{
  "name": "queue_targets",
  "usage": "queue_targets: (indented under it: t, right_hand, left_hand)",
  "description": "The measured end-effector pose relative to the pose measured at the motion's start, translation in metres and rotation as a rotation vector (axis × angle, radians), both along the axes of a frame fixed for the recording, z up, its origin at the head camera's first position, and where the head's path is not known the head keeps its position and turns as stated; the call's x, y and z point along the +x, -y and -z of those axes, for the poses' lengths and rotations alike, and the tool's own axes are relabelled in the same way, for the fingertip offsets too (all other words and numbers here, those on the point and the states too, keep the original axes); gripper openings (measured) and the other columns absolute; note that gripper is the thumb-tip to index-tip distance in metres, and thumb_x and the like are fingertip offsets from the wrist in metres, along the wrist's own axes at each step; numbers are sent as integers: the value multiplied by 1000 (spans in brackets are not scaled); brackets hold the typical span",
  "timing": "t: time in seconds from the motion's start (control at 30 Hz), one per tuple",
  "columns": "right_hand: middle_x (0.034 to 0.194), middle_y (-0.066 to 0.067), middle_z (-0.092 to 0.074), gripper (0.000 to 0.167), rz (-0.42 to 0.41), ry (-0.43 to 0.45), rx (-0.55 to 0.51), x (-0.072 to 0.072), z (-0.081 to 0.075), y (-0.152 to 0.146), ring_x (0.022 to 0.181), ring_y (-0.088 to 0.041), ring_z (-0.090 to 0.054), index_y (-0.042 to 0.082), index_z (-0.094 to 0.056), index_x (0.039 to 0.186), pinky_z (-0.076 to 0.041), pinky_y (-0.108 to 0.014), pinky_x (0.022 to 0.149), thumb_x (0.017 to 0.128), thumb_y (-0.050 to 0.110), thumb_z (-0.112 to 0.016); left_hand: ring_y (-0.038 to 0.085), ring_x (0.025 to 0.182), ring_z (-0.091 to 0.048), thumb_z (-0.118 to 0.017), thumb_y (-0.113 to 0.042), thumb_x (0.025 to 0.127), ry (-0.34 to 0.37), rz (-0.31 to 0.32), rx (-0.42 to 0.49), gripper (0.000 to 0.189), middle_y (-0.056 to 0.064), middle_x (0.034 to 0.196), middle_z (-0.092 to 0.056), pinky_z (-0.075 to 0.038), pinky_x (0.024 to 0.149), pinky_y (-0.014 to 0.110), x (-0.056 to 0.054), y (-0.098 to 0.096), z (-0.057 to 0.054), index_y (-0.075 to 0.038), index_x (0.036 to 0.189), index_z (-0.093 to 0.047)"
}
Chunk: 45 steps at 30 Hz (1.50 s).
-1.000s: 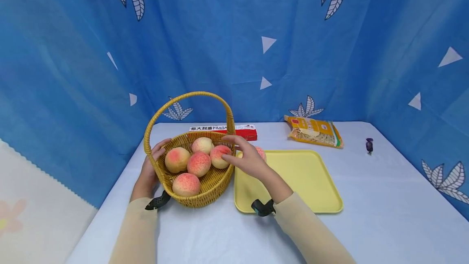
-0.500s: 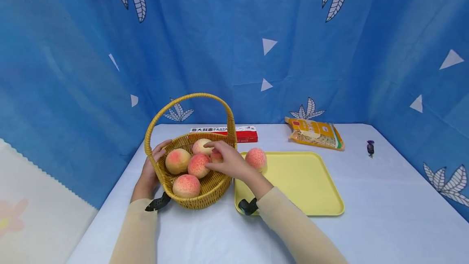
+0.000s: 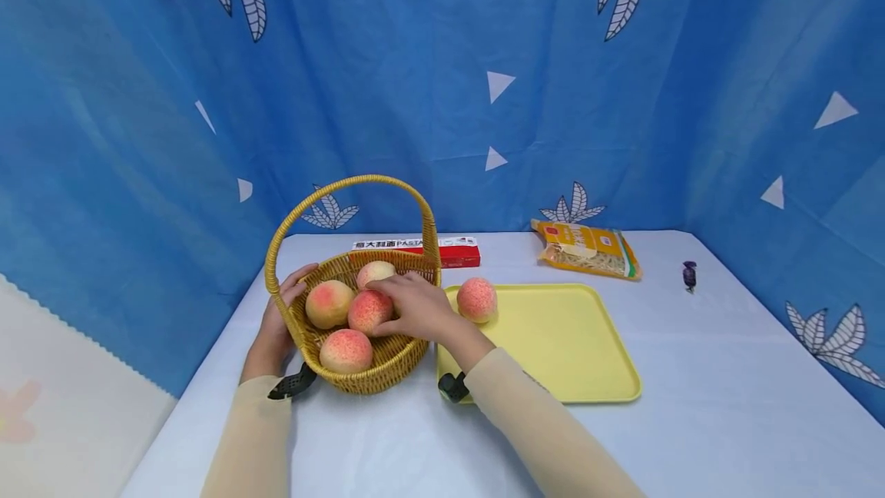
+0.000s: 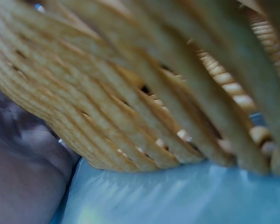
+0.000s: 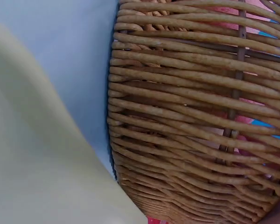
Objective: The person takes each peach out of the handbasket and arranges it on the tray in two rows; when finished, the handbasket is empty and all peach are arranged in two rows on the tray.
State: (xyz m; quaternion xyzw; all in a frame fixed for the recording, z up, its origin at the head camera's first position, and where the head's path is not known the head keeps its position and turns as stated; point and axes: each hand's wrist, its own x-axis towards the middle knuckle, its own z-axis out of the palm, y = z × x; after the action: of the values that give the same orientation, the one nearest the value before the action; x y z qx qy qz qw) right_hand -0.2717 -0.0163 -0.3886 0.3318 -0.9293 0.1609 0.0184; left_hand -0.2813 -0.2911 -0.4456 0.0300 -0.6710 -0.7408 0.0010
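Observation:
A wicker basket (image 3: 376, 384) with a tall arched handle stands left of the middle in the head view, holding several peaches. My left hand (image 3: 276, 325) grips the basket's left side, its fingers over the rim. Inside the basket, my right hand (image 3: 418, 310) has thumb and fingers around a red-blushed peach (image 3: 366, 313). Around that one lie a yellower peach (image 3: 328, 304), a pale peach (image 3: 376, 273) and a front peach (image 3: 346, 351). Another at the right side is hidden under the right hand. The wrist views mostly show basket weave (image 5: 191, 107).
To the right lies a yellow tray (image 3: 553, 352) with a single pink peach (image 3: 477, 300) at its back left corner. Behind the basket is a red pasta box (image 3: 459, 255). An orange noodle bag (image 3: 588, 250) and a small purple wrapped candy (image 3: 689, 276) are farther right.
My right hand has moved left from the basket's right rim and closed around the middle peach, uncovering the peach on the tray. The left hand stays at the basket.

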Motion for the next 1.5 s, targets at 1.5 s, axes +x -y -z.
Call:
queue_targets:
  t: [1.5]
  right_hand:
    - [134, 9, -54, 71, 68, -73, -132, 4, 11, 5, 124, -15, -53, 33, -47, 139, -51, -42, 96, 79, 50, -80]
  left_hand:
    - [6, 126, -48, -40, -33, 107, -16, 16, 22, 50, -8, 139, -47, -44, 96, 14, 0, 2, 2, -23, 156, -34]
